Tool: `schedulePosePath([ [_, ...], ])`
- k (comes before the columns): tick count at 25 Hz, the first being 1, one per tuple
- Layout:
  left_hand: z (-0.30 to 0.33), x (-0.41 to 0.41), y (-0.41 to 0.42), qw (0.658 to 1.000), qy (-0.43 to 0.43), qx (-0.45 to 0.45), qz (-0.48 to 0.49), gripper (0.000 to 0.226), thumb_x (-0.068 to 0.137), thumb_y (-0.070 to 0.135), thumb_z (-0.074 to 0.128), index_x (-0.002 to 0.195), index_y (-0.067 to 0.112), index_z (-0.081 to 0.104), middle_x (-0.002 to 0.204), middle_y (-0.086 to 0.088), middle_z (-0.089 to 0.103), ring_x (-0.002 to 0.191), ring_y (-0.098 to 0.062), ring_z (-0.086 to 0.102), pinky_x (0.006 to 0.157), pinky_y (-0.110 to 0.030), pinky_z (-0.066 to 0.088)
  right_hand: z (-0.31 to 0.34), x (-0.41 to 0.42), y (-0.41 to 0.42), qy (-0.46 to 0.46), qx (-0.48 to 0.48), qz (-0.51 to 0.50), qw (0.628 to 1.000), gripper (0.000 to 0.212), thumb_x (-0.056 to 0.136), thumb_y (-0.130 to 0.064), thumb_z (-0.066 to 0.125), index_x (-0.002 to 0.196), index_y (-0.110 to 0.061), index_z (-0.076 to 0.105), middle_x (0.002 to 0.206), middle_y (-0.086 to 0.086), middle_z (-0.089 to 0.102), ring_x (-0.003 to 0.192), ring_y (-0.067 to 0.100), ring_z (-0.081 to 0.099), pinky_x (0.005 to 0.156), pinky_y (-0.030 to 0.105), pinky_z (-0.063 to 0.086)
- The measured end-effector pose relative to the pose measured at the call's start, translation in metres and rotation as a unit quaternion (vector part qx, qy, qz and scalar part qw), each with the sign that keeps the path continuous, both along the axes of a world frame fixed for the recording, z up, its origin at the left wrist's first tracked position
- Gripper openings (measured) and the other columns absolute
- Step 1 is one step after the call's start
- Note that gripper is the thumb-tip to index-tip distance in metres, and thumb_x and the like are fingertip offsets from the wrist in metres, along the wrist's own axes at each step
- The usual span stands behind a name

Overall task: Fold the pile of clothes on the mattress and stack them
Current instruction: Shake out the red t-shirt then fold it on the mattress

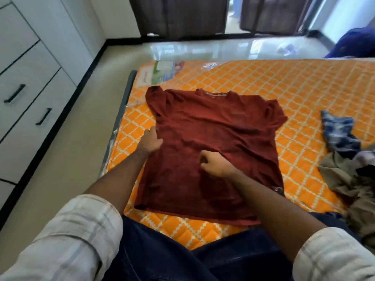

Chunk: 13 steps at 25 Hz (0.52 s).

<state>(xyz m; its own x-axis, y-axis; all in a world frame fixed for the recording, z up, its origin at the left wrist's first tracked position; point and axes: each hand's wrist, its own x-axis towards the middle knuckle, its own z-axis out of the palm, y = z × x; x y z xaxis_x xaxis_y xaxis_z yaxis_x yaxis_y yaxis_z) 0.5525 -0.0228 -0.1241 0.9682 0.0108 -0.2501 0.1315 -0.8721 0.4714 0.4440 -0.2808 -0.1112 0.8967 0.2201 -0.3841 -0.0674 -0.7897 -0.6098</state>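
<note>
Both hands rest on red T-shirt on mattress.

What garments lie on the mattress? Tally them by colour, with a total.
Dark red: 1, the T-shirt spread flat
Blue and white patterned: 1, the crumpled garment
Olive: 1, the crumpled garment
Total: 3 clearly told apart; the pile at the right edge may hide more.
</note>
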Motion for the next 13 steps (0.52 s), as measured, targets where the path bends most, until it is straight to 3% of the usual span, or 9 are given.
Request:
schedulePosePath([
  [3, 0.003, 0.034, 0.017, 0.99, -0.004, -0.142, 0.023, 0.048, 0.092, 0.004, 0.06, 0.138, 0.01, 0.048, 0.117, -0.014, 0.052, 0.102, -0.026, 0.058, 0.072, -0.031, 0.043, -0.022, 0.01, 0.088, -0.023, 0.05, 0.105, 0.993, 0.033, 0.089, -0.015, 0.061, 0.121, -0.009, 0.054, 0.112, 0.015, 0.067, 0.106, 0.032, 0.064, 0.088, 0.039, 0.049],
  [5, 0.002, 0.062, 0.02, 0.976, 0.028, -0.216, 0.023, 0.048, 0.094, -0.005, 0.053, 0.14, 0.01, 0.048, 0.109, -0.009, 0.049, 0.072, -0.018, 0.055, 0.05, -0.022, 0.039, -0.032, 0.012, 0.13, -0.038, 0.053, 0.166, 0.984, 0.047, 0.092, -0.024, 0.062, 0.136, -0.019, 0.047, 0.112, 0.009, 0.063, 0.106, 0.029, 0.062, 0.086, 0.04, 0.05],
  [7, -0.005, 0.084, 0.019, 0.965, 0.041, -0.256, 0.032, 0.046, 0.094, -0.009, 0.049, 0.137, 0.008, 0.052, 0.097, -0.001, 0.054, 0.052, -0.005, 0.05, 0.039, -0.017, 0.032, -0.036, 0.01, 0.149, -0.058, 0.028, 0.211, 0.975, 0.056, 0.095, -0.035, 0.06, 0.147, -0.032, 0.039, 0.113, 0.001, 0.061, 0.107, 0.024, 0.061, 0.081, 0.039, 0.05],
  [10, -0.019, 0.105, 0.018, 0.957, 0.041, -0.284, 0.044, 0.04, 0.097, -0.003, 0.051, 0.135, 0.009, 0.056, 0.099, 0.005, 0.059, 0.066, -0.004, 0.052, 0.049, -0.018, 0.036, -0.039, 0.011, 0.159, -0.085, -0.007, 0.266, 0.96, 0.047, 0.1, -0.049, 0.054, 0.144, -0.036, 0.043, 0.114, -0.004, 0.064, 0.108, 0.02, 0.061, 0.071, 0.033, 0.043],
  [13, -0.032, 0.117, 0.014, 0.963, 0.007, -0.268, 0.012, 0.039, 0.095, 0.001, 0.058, 0.133, 0.005, 0.059, 0.116, -0.005, 0.062, 0.091, -0.012, 0.058, 0.062, -0.012, 0.044, -0.035, 0.003, 0.165, -0.096, 0.003, 0.253, 0.963, 0.033, 0.098, -0.06, 0.048, 0.114, -0.032, 0.053, 0.1, -0.007, 0.066, 0.095, 0.021, 0.065, 0.065, 0.035, 0.044],
])
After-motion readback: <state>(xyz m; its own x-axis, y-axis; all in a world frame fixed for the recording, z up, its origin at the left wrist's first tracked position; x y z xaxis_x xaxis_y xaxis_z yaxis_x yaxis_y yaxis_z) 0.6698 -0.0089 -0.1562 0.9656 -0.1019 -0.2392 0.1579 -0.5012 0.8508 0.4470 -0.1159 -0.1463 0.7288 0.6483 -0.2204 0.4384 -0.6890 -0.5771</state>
